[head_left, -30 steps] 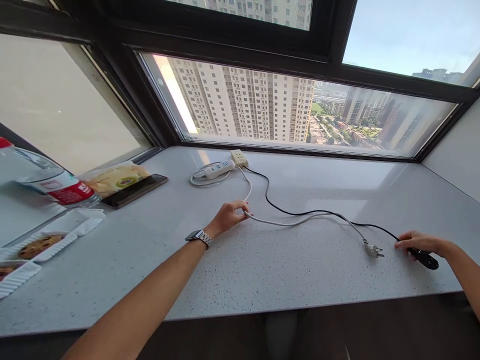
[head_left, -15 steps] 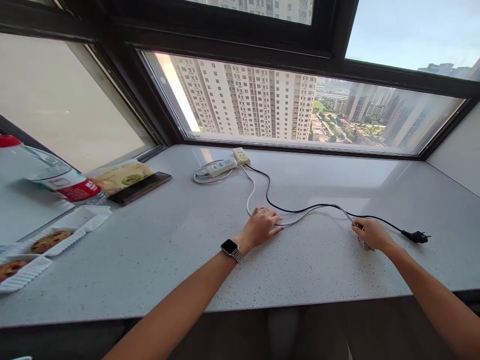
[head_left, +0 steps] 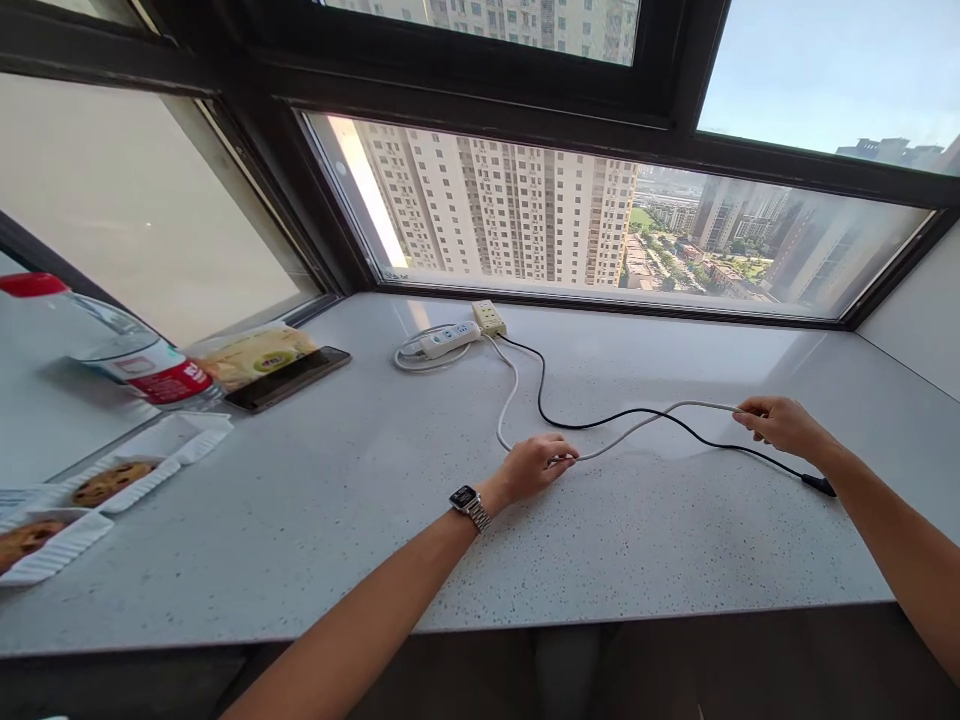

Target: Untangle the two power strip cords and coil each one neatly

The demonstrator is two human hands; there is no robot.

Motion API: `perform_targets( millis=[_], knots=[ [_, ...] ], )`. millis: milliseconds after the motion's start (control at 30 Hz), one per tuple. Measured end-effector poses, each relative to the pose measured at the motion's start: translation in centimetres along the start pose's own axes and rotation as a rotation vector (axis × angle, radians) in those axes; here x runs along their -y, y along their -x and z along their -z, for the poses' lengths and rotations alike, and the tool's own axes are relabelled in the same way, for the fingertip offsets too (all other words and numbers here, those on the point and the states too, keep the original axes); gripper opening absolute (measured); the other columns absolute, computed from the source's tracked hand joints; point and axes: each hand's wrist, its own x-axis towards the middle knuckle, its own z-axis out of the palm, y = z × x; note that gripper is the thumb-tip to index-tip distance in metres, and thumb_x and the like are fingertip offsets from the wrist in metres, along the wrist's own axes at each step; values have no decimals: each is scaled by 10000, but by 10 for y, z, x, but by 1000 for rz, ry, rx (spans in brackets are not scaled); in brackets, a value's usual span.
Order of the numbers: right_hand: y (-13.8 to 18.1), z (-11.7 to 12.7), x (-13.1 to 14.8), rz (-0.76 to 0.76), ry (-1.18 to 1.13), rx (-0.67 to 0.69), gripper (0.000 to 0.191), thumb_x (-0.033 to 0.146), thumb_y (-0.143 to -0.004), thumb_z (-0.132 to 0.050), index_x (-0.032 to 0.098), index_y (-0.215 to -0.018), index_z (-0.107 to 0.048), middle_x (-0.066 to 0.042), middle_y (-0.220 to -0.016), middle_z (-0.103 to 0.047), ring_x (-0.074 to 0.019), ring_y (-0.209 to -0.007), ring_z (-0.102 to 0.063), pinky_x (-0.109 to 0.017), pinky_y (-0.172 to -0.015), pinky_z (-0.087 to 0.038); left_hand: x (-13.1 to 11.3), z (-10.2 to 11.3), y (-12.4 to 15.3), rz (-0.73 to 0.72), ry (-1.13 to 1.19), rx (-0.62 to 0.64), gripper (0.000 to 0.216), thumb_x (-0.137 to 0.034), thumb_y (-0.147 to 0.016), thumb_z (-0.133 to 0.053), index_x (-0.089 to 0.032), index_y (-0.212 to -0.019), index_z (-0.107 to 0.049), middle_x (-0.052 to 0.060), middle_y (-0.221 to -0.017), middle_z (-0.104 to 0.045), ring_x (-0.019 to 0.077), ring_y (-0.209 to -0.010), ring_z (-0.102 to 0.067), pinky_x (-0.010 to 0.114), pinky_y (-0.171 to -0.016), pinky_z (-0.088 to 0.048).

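Note:
A white cable (head_left: 507, 405) runs from a beige socket block (head_left: 488, 317) near the window across the grey stone sill (head_left: 360, 520). My left hand (head_left: 534, 466), with a watch on the wrist, pinches the cable where it bends. My right hand (head_left: 780, 424) holds the cable's far end lifted off the sill; the plug is hidden in the fingers. A black cable (head_left: 600, 418) crosses under the white one, and its plug (head_left: 819, 486) lies beside my right wrist. A white power strip (head_left: 448, 339) with a coiled lead lies beside the socket block.
At the left lie a dark phone (head_left: 289, 378), a yellow snack packet (head_left: 251, 355) and a water bottle (head_left: 112, 345) with a red cap and label. White trays with cookies (head_left: 105, 480) sit at the near left. The window frame (head_left: 600, 300) bounds the sill behind, a wall on the right.
My right hand let go of the black plug, moved left, took the white cable's plug end and lifted it. My left hand slid along the white cable toward me.

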Motion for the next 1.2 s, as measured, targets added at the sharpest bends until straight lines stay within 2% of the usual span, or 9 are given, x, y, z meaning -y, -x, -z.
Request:
perform_targets(
  millis=[167,300,467,567,700,867,1000,1100,1200],
  knots=[
    [1,-22,-2,21,-92,226,470,621,-751,-511,176,-804,-653,-39,-632,-621,-137,-505,-559,-223,-420,-364,5,-1,8,141,4,-54,292,-305,-884,-440,-208,-1020,-680,41,-958,-660,148,-765,-599,229,-617,-405],
    [-2,-22,-7,104,47,55,408,546,-821,-463,201,-845,-680,-45,-676,-660,-159,-575,-609,-236,-494,-415,7,3,11,111,-8,12,305,-318,-875,-438,-213,-1019,-685,39,-962,-657,140,-725,-593,231,-600,-393],
    [-13,-16,-12,132,282,-111,359,477,-851,-442,225,-833,-698,-51,-698,-701,-175,-577,-604,-232,-436,-366,10,14,16,83,-47,46,315,-334,-878,-416,-217,-1003,-681,35,-956,-654,136,-719,-596,224,-583,-376],
    [-13,-33,-11,202,319,-160,368,463,-878,-419,214,-834,-686,-69,-814,-715,-192,-661,-625,-262,-508,-421,15,18,18,118,-82,10,312,-341,-880,-411,-222,-992,-678,30,-945,-652,134,-710,-592,224,-577,-369],
    [-9,-71,-1,332,443,-185,346,496,-849,-518,209,-970,-668,-98,-1045,-678,-278,-993,-588,-382,-797,-448,16,22,20,154,-127,-7,303,-349,-882,-409,-229,-986,-667,22,-960,-653,138,-722,-602,230,-572,-372],
    [-16,-94,12,236,494,-111,195,257,-866,-491,200,-914,-671,-95,-1011,-680,-275,-1002,-570,-418,-853,-402,4,22,19,155,-206,26,293,-403,-884,-429,-247,-952,-667,15,-972,-664,164,-824,-634,233,-605,-393],
    [-19,-90,23,295,293,-203,212,258,-866,-429,184,-815,-621,-97,-921,-686,-262,-931,-585,-396,-822,-401,-4,14,14,182,-272,50,270,-394,-886,-453,-247,-908,-679,19,-897,-670,173,-772,-632,242,-585,-379],
    [-14,-76,33,228,-58,-290,233,347,-867,-411,188,-795,-565,-64,-776,-666,-205,-718,-591,-326,-671,-425,-5,8,6,279,-273,-9,247,-375,-878,-469,-236,-863,-673,30,-881,-682,185,-777,-632,248,-580,-371],
    [-6,-52,40,199,-439,-383,227,400,-838,-465,191,-781,-533,13,-598,-542,-144,-560,-536,-287,-599,-432,0,5,-4,397,-284,-80,238,-355,-873,-467,-219,-872,-663,56,-890,-694,211,-808,-634,263,-600,-380]
  ],
)
